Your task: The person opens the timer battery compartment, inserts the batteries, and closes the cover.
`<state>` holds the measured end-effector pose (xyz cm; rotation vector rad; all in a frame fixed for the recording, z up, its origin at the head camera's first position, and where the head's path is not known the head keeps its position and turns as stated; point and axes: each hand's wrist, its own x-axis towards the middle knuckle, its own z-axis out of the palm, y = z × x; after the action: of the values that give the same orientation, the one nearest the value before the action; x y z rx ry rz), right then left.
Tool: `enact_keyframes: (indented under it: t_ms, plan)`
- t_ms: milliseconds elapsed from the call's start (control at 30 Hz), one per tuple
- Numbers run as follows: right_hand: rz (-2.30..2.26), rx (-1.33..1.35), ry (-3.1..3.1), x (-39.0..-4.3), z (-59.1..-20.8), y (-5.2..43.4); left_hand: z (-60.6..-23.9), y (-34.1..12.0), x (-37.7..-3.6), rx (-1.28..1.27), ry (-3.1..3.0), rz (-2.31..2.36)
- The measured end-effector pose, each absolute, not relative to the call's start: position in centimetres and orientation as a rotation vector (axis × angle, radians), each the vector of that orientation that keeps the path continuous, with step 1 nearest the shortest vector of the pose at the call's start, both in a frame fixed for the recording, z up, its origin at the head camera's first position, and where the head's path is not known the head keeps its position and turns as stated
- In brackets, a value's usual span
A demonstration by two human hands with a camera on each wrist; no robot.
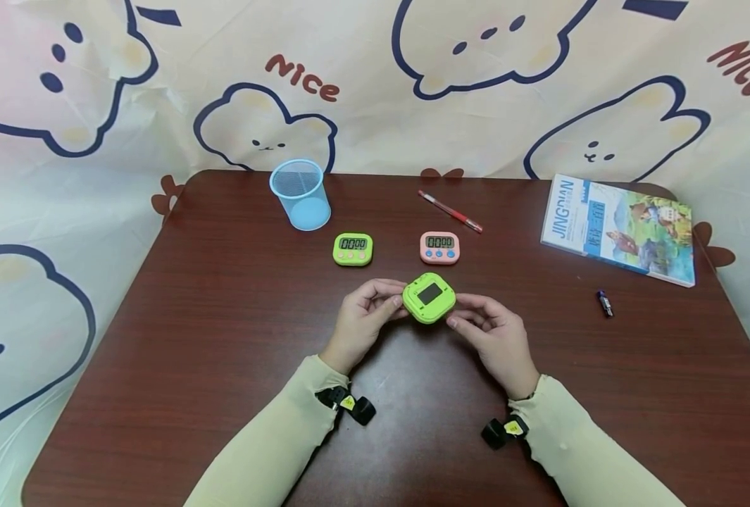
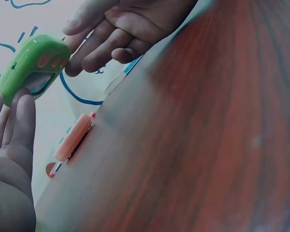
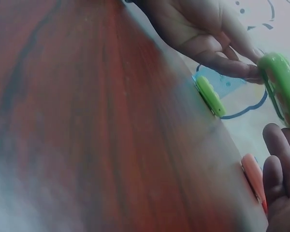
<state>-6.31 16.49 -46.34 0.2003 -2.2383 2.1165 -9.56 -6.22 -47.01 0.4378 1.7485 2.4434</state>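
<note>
Both hands hold a green kitchen timer [image 1: 429, 298] between them over the table, its back with a dark rectangle turned up. Its pink buttons and screen face downward in the left wrist view. My left hand [image 1: 365, 317] pinches the left corner between thumb and fingers. At the right corner, my right hand [image 1: 495, 338] has its thumb and index finger on the edge, the other fingers loosely bent below. Just beyond lie a second green timer [image 1: 353, 250] and a pink timer [image 1: 440, 248], both face up with digits showing.
A blue mesh-patterned cup [image 1: 307, 204] stands at the back left of the brown table [image 1: 222, 366]. A red pen [image 1: 451, 211] lies behind the pink timer. To the right are a book [image 1: 622, 229] and a small dark battery [image 1: 605, 303]. A printed cloth hangs behind.
</note>
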Motion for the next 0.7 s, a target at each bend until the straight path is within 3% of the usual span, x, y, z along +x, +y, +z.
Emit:
enact_keyframes:
  t_ms: [333, 700]
  plan:
    - [2.245, 0.278, -2.209, -5.8, -46.3, 15.3, -46.9, -5.5, -9.1, 0.525, 2.087, 2.258]
    - [2.261, 0.265, -2.196, -5.9, -46.3, 15.5, -47.1, -4.8, -8.7, 0.623, 1.953, 2.265]
